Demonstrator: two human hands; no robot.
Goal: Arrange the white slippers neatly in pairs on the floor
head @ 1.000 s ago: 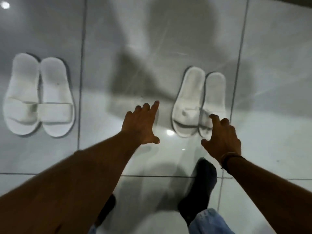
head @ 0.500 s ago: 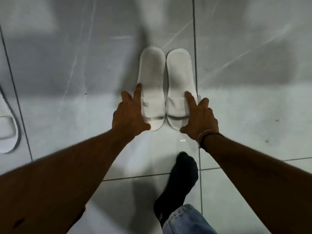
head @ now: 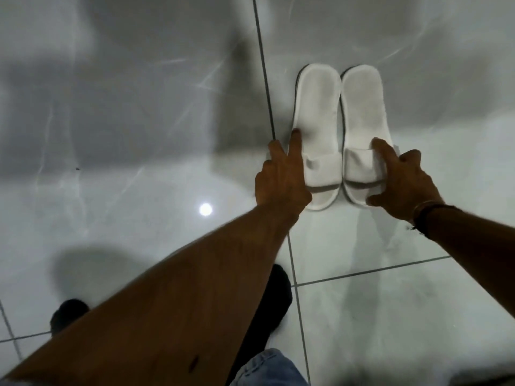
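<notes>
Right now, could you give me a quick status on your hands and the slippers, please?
Left hand flat against left slipper. Right hand on right slipper strap. Pair side by side on floor. Nothing in the way.

Two white open-toe slippers lie flat, side by side and parallel, edges nearly touching, toe ends toward the person. The left slipper [head: 317,118] has left-hand fingers [head: 296,146] along its outer edge beside the strap. The right slipper [head: 362,112] has right-hand fingers [head: 383,151] on its strap's outer side.
</notes>
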